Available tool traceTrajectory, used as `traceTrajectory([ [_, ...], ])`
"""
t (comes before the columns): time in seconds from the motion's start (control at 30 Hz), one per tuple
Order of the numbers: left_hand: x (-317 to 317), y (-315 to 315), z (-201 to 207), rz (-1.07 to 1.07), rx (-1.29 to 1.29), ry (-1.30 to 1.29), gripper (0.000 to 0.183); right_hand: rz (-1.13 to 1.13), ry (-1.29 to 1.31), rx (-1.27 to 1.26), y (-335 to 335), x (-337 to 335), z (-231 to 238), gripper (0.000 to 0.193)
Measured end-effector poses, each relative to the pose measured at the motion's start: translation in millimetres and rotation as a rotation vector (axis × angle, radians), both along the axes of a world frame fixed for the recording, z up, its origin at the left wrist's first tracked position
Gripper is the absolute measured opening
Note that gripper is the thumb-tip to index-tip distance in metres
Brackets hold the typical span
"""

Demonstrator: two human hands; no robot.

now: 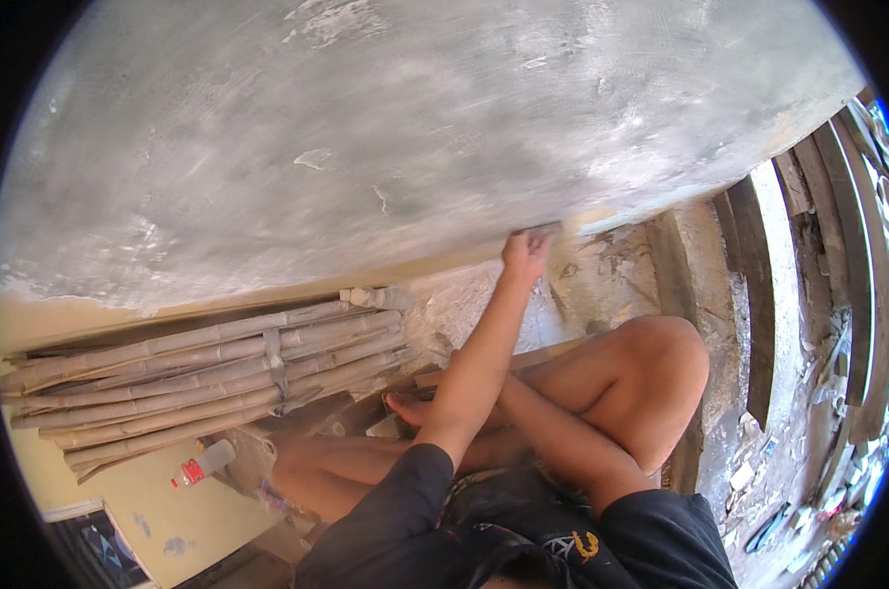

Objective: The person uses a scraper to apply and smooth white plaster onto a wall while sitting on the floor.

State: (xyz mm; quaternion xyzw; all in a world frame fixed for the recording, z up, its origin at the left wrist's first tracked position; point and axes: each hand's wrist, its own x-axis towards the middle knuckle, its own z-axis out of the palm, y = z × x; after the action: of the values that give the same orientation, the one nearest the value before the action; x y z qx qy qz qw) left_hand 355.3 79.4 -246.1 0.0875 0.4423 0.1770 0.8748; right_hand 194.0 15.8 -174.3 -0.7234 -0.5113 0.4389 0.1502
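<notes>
My left arm reaches forward to the lower edge of a grey, patchy plastered wall (346,128). There my left hand (526,257) is closed round a thin, dark, flat piece (543,230), pressed against the wall; motion blur hides its exact kind. Pale dust seems to fall just beside it. My right forearm (552,422) crosses my lap and passes beneath the left forearm. Most of the right hand is hidden there, so its fingers cannot be made out.
Tied bamboo poles (209,368) lie along the wall's foot at left, near a clear plastic bottle (204,463) with a red label. My bent right knee (665,378) stands close to the working arm. Wooden planks (754,285) and scattered debris (758,461) are at right.
</notes>
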Motion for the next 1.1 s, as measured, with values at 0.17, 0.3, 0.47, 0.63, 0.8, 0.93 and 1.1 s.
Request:
traceTrajectory([
  [0.17,26,-35,62,0.040,-0.146,-0.111,0.023,-0.019,-0.002,0.003,-4,4,-3,0.030],
  [0.3,36,-38,73,-0.015,-0.165,-0.296,0.022,-0.017,0.019,0.034,2,-2,2,0.030],
  [0.47,40,-44,46,0.109,-0.127,-0.057,0.024,-0.063,0.029,0.006,-12,10,-7,0.030],
  [0.63,-28,60,-58,-0.107,0.572,0.100,0.025,-0.024,0.031,0.065,1,0,19,0.030],
  [0.8,-41,58,-10,0.322,0.294,0.108,0.028,-0.017,0.036,0.039,0,0,17,0.029],
  [0.93,-18,17,48,0.321,0.283,0.224,0.028,-0.018,0.025,0.013,-5,5,12,0.029],
  [1.1,-5,-3,75,0.177,0.006,-0.043,0.028,-0.014,0.012,-0.010,-10,8,9,0.029],
])
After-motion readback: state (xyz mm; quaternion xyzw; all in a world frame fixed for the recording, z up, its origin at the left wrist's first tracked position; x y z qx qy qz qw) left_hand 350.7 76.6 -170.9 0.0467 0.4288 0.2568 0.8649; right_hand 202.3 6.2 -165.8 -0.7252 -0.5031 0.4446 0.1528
